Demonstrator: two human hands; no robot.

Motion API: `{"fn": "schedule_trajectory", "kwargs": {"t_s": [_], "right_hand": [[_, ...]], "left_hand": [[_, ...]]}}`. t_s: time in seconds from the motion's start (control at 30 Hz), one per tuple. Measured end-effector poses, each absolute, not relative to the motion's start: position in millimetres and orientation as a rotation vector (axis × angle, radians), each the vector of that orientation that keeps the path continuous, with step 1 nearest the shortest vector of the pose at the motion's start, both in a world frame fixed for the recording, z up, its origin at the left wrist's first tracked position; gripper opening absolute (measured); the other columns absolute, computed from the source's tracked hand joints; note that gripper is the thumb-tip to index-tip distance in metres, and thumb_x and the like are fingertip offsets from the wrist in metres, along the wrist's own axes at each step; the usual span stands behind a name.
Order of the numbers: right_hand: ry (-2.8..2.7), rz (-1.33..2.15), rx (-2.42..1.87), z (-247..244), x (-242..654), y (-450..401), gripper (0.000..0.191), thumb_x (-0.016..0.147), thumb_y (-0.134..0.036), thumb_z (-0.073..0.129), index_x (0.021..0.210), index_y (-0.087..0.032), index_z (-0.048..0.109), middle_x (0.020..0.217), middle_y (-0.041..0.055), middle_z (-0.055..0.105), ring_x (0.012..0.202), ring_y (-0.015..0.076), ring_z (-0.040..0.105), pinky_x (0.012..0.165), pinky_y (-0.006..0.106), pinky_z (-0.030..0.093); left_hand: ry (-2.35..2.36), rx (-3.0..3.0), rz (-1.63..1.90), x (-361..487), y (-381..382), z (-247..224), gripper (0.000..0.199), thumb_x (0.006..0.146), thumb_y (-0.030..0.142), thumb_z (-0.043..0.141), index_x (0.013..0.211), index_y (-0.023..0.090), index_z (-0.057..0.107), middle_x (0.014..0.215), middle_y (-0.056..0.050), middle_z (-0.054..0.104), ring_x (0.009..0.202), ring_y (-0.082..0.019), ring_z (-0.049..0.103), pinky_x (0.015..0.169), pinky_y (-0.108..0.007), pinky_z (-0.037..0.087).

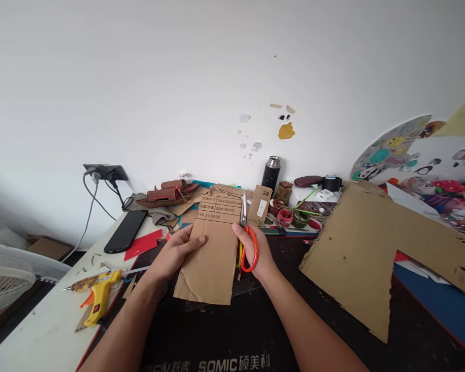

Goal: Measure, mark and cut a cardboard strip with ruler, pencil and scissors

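A brown piece of cardboard with printed black text near its top is held upright over the dark mat. My left hand grips its left edge, thumb on the front face and the other fingers behind. At the right edge, my right hand has its thumb on the cardboard and also holds scissors with orange handles. The scissor blades point up beside the cardboard and look closed.
A yellow glue gun and a black phone lie at left. Large cut cardboard covers the right. Behind stand a black thermos and paint jars. A fan is at far left.
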State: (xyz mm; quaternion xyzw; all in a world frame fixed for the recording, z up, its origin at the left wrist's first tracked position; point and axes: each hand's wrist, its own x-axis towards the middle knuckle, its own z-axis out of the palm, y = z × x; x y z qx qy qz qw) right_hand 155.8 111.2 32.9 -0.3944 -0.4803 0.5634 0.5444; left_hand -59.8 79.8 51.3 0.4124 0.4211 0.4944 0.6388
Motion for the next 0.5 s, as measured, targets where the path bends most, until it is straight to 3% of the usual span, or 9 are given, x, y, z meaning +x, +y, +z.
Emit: {"fn": "schedule_trajectory", "kwargs": {"t_s": [0.27,0.5], "right_hand": [[-0.946,1.463,-0.958,23.8,157.9,117.6,0.061,0.074,-0.075,0.089,0.074,-0.023,0.057,0.067,-0.0026,0.058,0.062,0.0178,0.055,0.058,0.03,0.046],[-1.005,1.44,-0.926,27.0,158.6,118.0,0.058,0.073,-0.073,0.091,0.077,-0.022,0.062,0.073,0.0004,0.069,0.074,0.0232,0.067,0.067,0.031,0.052]], "left_hand": [[0.965,0.912,1.098,-62.0,82.9,43.3,0.053,0.077,0.047,0.097,0.12,0.02,0.081,0.107,-0.015,0.085,0.087,-0.035,0.084,0.071,-0.039,0.064],[0.967,0.875,1.08,-61.1,80.6,43.3,0.052,0.076,0.047,0.098,0.117,0.021,0.082,0.106,-0.014,0.086,0.087,-0.034,0.084,0.071,-0.037,0.063]]}}
